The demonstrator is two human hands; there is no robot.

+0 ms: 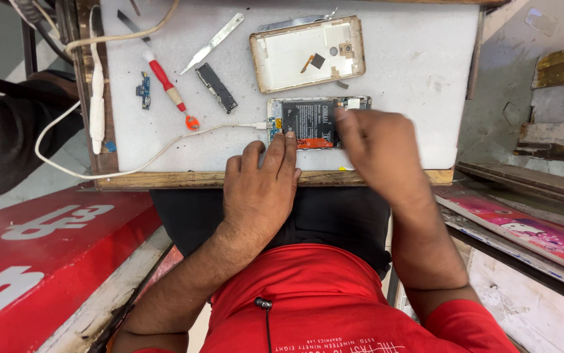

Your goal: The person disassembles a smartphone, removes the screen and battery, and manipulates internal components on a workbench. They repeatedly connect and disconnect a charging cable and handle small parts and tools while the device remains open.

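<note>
Two hands work over an opened phone (pixel 318 123) that lies near the front edge of the white worktop (pixel 419 59), its dark battery facing up. The left hand (pixel 259 189) rests flat with its fingers stretched out, gripping nothing; its fingertips (pixel 290 138) press on the lower left corner of the phone, just beside the port where a white cable (pixel 164 147) plugs in. The right hand (pixel 376 150) is blurred and covers the right end of the phone; its fingers are loosely curled over the body, and whether it pinches anything cannot be told.

Just behind the phone lies the detached back cover (pixel 308 53), pale inside with a gold rim. To the left of it sit a flat metal blade (pixel 213 44), a dark narrow part (pixel 216 87), a screwdriver with a red and white handle (pixel 167 88) and a small blue circuit board (pixel 144 89), all well apart from the hands. The white cable loops off the left side of the worktop. The person wears a red shirt (pixel 314 294), and a red board with white markings (pixel 47 248) lies to the left below the worktop.
</note>
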